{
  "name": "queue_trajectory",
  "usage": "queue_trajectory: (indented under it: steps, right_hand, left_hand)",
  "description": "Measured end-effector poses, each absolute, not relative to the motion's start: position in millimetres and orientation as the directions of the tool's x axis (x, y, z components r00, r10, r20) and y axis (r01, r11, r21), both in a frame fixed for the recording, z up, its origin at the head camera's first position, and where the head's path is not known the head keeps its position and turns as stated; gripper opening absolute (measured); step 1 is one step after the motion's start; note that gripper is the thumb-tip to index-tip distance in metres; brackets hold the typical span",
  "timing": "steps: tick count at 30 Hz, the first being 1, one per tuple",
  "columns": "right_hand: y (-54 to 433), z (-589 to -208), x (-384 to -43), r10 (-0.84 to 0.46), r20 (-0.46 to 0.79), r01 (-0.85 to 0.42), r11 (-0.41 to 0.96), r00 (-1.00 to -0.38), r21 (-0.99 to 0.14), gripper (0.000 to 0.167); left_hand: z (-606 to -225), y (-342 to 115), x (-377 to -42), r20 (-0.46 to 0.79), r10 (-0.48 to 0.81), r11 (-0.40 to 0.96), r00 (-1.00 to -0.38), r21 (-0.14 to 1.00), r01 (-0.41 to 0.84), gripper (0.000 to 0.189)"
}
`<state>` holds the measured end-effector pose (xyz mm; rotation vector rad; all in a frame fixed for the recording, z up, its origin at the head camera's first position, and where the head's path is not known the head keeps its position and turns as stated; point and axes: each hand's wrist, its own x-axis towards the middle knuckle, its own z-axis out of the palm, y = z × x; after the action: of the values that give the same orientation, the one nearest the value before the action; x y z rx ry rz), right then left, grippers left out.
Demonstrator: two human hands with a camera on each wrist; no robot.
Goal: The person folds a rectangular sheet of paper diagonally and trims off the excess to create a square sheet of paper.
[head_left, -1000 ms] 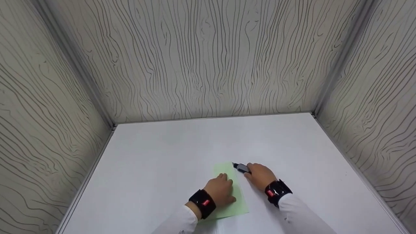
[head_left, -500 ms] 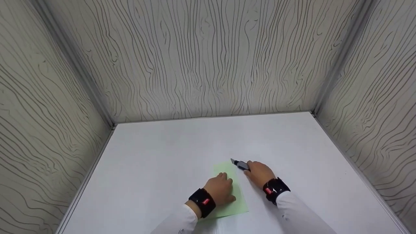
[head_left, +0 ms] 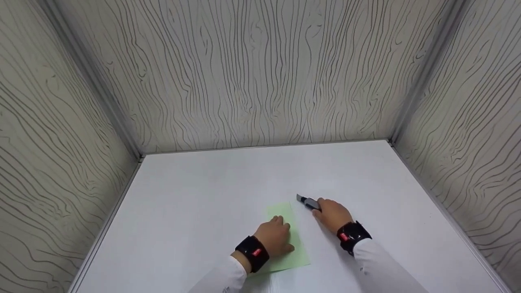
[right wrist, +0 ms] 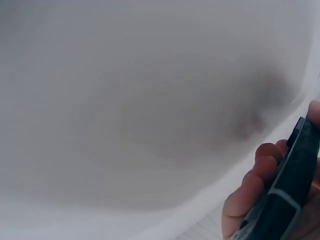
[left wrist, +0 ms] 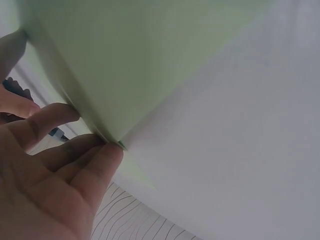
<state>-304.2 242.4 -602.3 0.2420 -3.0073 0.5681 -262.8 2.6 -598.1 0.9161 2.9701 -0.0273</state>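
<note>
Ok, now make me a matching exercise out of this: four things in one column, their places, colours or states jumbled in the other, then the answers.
Things:
1. Utility knife
2. Paper
3. Left wristband
4. Tabletop

Descriptions:
A. Pale green, touched by the left fingers
B. White, spread out beneath the sheet
C. Gripped by the right fingers, blade out
D. Black with a red label

Pairs: 1-C, 2-A, 3-D, 4-B.

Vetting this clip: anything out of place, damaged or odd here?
Nothing looks spilled or clearly damaged. One mild oddity: in the left wrist view, the green paper looks not quite flat, with a shaded band beside the left hand, possibly a fold.
</note>
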Motion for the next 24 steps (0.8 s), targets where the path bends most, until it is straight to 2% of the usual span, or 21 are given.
queue_trajectory:
  steps: [8, 14, 24]
  right_hand:
    - [283, -597, -303, -0.100, 0.108, -0.131, 0.936, -0.989, -0.327, 0.023]
    - [314, -601, -300, -0.037, 0.087, -0.064, 0.943, -0.996, -0.327, 0.032]
    - [356, -608, -297, 0.038, 0.147, -0.017, 0.935, -0.988, -0.355, 0.038]
  left_hand:
    - [-601, 2, -264, -0.027, 0.566, 0.824, -0.824, -0.013, 0.566, 0.061]
    - [-606, 1, -264, -0.020, 0.579, 0.815, -0.815, -0.016, 0.579, 0.060]
    - [-603, 4, -266, -0.038, 0.560, 0.828, -0.828, -0.012, 0.561, 0.059]
